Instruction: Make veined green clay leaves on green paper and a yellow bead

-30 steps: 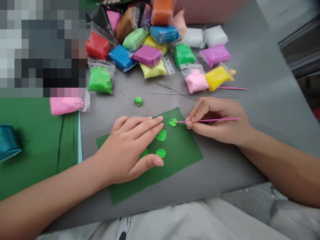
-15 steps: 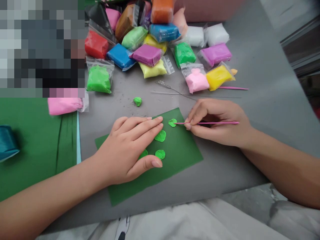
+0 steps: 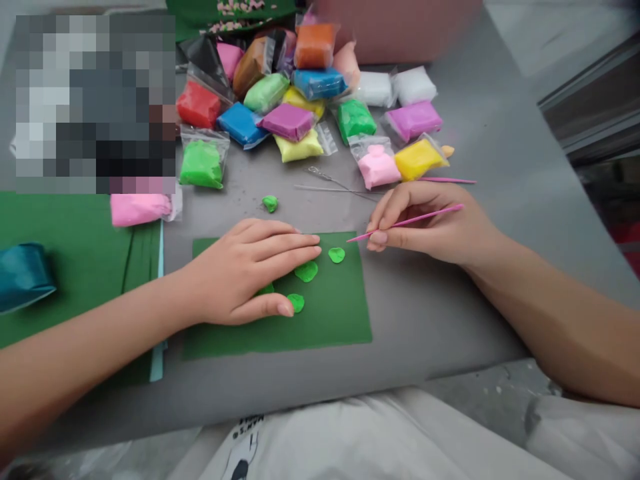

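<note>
My left hand (image 3: 250, 270) lies flat on a dark green sheet (image 3: 325, 327), its fingers stretched out and its thumb beside a flattened green clay piece (image 3: 297, 303). Another flat clay piece (image 3: 306, 271) shows by the index finger, and one more is mostly hidden under the hand. Just past the fingertips, a rounded clay piece (image 3: 337, 255) rests near the sheet's right edge. My right hand (image 3: 415, 223) pinches a thin pink modelling tool (image 3: 425, 216), whose pointed tip hovers over the sheet's upper right corner, apart from the clay.
Bagged clay blocks in many colours, such as a red one (image 3: 199, 105), are heaped at the back. A green clay lump (image 3: 271, 203), thin metal wire tools (image 3: 330, 189) and a second pink tool (image 3: 450, 180) lie nearer. Blue ribbon (image 3: 27, 277) sits at the left.
The green sheet has turned so its edges run straighter, with my left hand still flat on it. The pink tool's tip has lifted off the rounded clay piece and now tilts.
</note>
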`<state>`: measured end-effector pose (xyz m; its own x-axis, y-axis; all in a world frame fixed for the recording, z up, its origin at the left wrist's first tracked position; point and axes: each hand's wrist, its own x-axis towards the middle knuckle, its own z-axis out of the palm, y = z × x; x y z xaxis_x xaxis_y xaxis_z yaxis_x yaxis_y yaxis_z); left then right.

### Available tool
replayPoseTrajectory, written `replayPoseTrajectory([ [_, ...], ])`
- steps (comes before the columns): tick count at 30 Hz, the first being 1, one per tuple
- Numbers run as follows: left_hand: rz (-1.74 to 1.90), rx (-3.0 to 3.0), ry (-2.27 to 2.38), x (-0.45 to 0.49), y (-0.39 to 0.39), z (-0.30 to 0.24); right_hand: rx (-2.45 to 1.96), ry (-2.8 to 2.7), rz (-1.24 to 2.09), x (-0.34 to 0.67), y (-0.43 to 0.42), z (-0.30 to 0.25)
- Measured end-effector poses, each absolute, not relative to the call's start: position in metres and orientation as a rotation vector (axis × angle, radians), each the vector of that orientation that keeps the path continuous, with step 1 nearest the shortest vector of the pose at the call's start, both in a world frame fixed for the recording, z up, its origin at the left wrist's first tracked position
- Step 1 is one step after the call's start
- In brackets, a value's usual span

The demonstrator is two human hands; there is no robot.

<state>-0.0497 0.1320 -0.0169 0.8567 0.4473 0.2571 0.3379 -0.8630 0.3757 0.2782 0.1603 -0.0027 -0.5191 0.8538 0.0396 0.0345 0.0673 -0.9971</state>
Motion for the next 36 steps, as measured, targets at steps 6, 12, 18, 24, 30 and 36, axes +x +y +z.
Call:
replayPoseTrajectory([
  [6, 0.558, 2.825, 0.702, -0.041, 0.120, 0.008, -0.903, -1.821, 1.357, 0.271, 0.147, -0.004],
  [12, 0.436, 2.869, 0.773, -0.023, 0.096, 0.014, -0.880, -1.951, 1.190, 0.268, 0.145, -0.006],
  [18, 0.469, 2.813, 0.765, -0.023, 0.101, 0.006, -0.903, -1.951, 1.186, 0.266, 0.145, -0.005],
  [24, 0.457, 2.809, 0.761, -0.023, 0.102, 0.007, -0.967, -1.955, 1.239, 0.266, 0.145, -0.002],
  [30, 0.464, 2.762, 0.735, -0.024, 0.103, 0.008, -1.002, -1.988, 1.240, 0.266, 0.146, -0.001],
  [36, 0.454, 2.737, 0.746, -0.025, 0.101, 0.006, -0.982, -1.966, 1.105, 0.265, 0.138, 0.000],
])
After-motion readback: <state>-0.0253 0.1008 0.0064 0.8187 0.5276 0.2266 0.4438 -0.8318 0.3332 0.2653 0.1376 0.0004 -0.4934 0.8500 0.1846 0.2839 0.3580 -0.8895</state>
